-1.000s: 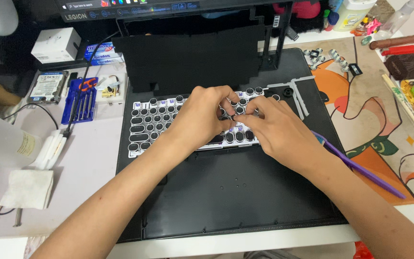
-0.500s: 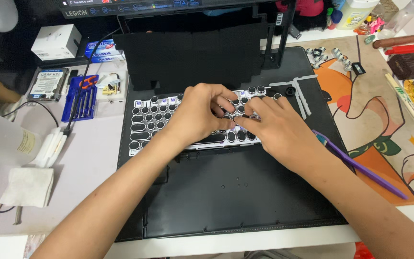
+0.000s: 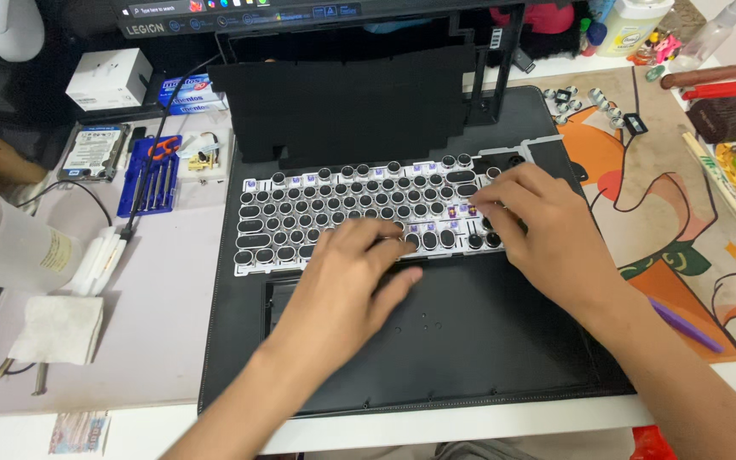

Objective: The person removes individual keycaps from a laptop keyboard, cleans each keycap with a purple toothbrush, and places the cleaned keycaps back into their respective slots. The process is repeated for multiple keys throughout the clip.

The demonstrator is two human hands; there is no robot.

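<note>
Bright even light, soft shadows, sharp

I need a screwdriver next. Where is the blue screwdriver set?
The blue screwdriver set lies on the desk left of the keyboard, beside the hard drive.

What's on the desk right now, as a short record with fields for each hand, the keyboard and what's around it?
left hand: palm down, fingers on the keyboard's lower middle rows
right hand: palm down, fingertips on the right end keys
keyboard: round black keycaps on a pale plate, some spots near the hands bare
mat: black, under the keyboard
left side: blue tool set, hard drive, clear jug
right side: purple tool
</note>
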